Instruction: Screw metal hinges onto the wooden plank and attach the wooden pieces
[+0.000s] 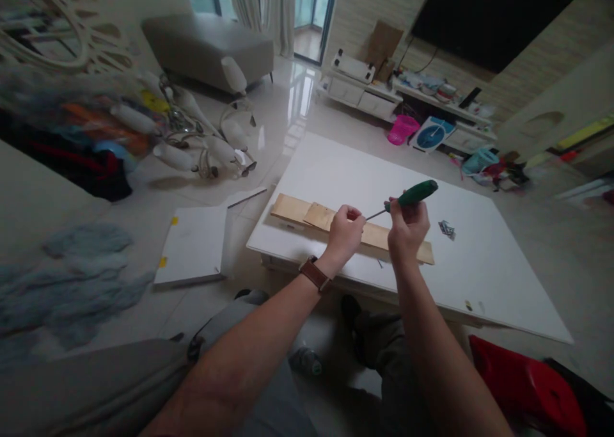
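Note:
My right hand (407, 229) grips a screwdriver (418, 192) by its green handle, with the thin metal shaft pointing left and slightly down. Close to the shaft's tip, the fingers of my left hand (346, 229) are pinched together. What they hold, if anything, is too small to make out. Beneath both hands a long wooden board (377, 235) lies along the near side of a large white panel (336, 162). A shorter wooden piece (317, 215) rests on the board, left of my left hand. Small metal hardware (446, 230) lies in a pile to the right.
A white box-like piece (192, 242) stands on the floor at left, near a lamp fixture with several white shades (175, 157). A red object (525, 386) is at lower right. A bottle (307, 360) lies by my feet. Farther back are a pink basket (403, 130) and a TV cabinet (348, 93).

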The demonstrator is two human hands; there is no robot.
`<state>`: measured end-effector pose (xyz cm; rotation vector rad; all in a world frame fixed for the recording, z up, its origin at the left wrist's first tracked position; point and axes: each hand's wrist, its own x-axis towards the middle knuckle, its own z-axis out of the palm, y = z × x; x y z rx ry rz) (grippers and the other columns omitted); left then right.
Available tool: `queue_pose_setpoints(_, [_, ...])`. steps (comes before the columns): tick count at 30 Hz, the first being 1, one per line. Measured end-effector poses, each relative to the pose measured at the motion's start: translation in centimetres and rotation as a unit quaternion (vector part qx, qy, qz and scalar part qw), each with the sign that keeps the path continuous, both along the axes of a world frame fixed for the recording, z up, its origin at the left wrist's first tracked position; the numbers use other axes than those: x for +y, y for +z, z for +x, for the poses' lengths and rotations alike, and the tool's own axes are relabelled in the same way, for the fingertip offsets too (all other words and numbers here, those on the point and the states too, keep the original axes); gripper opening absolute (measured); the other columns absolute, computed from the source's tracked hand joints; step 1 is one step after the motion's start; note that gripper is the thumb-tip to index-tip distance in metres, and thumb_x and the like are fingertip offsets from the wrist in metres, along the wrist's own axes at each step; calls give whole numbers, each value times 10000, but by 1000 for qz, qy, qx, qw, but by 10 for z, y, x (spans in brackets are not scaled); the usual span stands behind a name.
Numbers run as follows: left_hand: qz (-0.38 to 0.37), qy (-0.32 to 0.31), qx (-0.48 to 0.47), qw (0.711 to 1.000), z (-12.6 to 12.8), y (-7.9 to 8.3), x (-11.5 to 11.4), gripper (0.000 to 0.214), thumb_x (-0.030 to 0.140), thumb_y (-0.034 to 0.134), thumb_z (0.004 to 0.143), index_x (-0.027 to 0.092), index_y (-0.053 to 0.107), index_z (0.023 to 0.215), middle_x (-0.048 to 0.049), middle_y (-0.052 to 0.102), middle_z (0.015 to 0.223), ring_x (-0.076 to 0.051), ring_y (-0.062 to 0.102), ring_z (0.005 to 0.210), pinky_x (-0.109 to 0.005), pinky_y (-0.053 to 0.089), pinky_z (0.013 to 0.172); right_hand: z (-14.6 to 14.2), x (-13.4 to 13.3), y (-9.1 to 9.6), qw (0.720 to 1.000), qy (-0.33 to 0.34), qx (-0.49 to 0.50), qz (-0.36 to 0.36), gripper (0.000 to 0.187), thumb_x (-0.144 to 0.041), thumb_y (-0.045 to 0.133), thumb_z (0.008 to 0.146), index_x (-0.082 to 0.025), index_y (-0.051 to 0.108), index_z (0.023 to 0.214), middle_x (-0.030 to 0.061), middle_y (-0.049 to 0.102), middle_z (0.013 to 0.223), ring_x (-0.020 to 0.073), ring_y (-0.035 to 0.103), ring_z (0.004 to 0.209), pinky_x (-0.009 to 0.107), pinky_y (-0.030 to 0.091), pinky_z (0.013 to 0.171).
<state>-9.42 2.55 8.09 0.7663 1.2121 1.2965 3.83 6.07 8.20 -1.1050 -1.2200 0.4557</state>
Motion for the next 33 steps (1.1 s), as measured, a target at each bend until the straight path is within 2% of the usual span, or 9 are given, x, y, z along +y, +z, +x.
queue_pose_setpoints(3, [-33, 25, -33, 999, 18, -13, -8, 119, 120, 604, 883, 215, 532, 880, 19, 589, 844, -121, 581, 670, -253, 446, 666, 3, 5, -13, 1000, -6, 16, 7, 313, -456, 797, 843, -239, 647, 1011, 19, 775, 971, 179, 775, 869, 362, 637, 850])
queue_pose_setpoints(5, [-101, 56, -59, 991, 27, -26, -16, 129, 107, 577, 891, 217, 511, 909, 28, 569, 842, -109, 561, 645, -242, 442, 644, 4, 9, -20, 1000, -7, 24, 3, 301, -463, 790, 851, -242, 648, 999, 10, 757, 945, 175, 765, 853, 358, 636, 841])
queue_pose_setpoints(8, [-225, 87, -122, 963, 39, -44, -29, 94, 124, 535, 929, 209, 502, 949, 16, 572, 856, -105, 589, 651, -233, 459, 632, 3, 11, -29, 1000, -2, 14, -15, 294, -471, 767, 879, -247, 657, 1033, 11, 736, 929, 175, 744, 842, 361, 633, 841])
queue_pose_setpoints(10, [-265, 101, -161, 945, 46, -52, -35, 97, 124, 535, 932, 205, 507, 978, 2, 590, 880, -110, 619, 670, -235, 484, 636, -1, 11, -33, 1000, 10, 4, -24, 277, -452, 745, 902, -249, 659, 1070, 22, 730, 943, 181, 736, 855, 365, 629, 840])
queue_pose_setpoints(15, [-270, 148, -207, 929, 61, -61, -34, 162, 94, 544, 890, 209, 511, 999, -7, 604, 897, -129, 670, 749, -245, 541, 680, -12, 8, -39, 998, 62, -8, -31, 195, -384, 725, 935, -270, 658, 1078, 30, 706, 971, 204, 726, 904, 403, 627, 868])
queue_pose_setpoints(20, [-235, 168, -238, 927, 66, -69, -29, 269, 141, 613, 829, 230, 521, 1066, 4, 618, 923, -133, 651, 774, -245, 531, 680, -18, 6, -37, 995, 87, 0, -46, 262, -374, 707, 950, -284, 661, 1191, 34, 709, 991, 213, 726, 933, 409, 637, 888])
queue_pose_setpoints(27, [-220, 172, -257, 925, 65, -69, -35, 430, 156, 642, 802, 271, 484, 1184, 16, 604, 972, -131, 650, 796, -237, 537, 678, -14, 3, -35, 994, 101, -7, -31, 196, -314, 733, 931, -278, 660, 1110, 17, 701, 965, 193, 717, 887, 381, 630, 831])
queue_pose_setpoints(33, [-210, 170, -266, 925, 65, -68, -37, 436, 148, 627, 815, 275, 478, 1204, 18, 606, 1002, -115, 638, 784, -230, 534, 681, -17, 3, -34, 993, 108, -38, -39, 181, -332, 712, 947, -273, 654, 1108, 21, 722, 979, 188, 712, 886, 365, 628, 822])
